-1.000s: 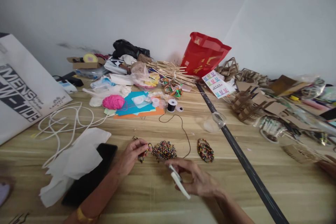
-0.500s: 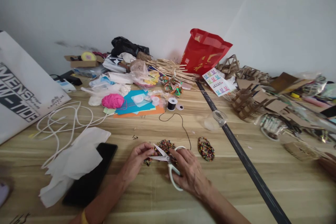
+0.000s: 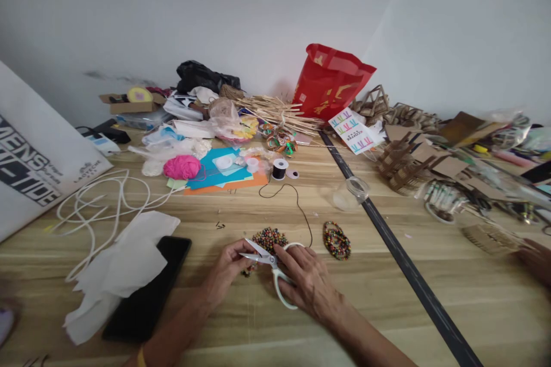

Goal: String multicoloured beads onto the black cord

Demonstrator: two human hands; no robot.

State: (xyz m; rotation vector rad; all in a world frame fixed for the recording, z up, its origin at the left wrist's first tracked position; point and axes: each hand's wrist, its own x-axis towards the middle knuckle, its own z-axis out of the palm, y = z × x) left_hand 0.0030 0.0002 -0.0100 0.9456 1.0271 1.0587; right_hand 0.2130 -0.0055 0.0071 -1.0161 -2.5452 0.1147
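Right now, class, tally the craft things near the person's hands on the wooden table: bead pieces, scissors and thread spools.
Multicoloured beaded pieces: 2
White-handled scissors, in the right hand: 1
Black thread spool: 1
Total: 4

Right hand [image 3: 310,285], formerly holding the closed white-handled steel scissors [image 3: 271,266] below the multicoloured bead cluster [image 3: 269,237], has raised them, blades now parted against the cluster, meeting the left hand [image 3: 229,264].
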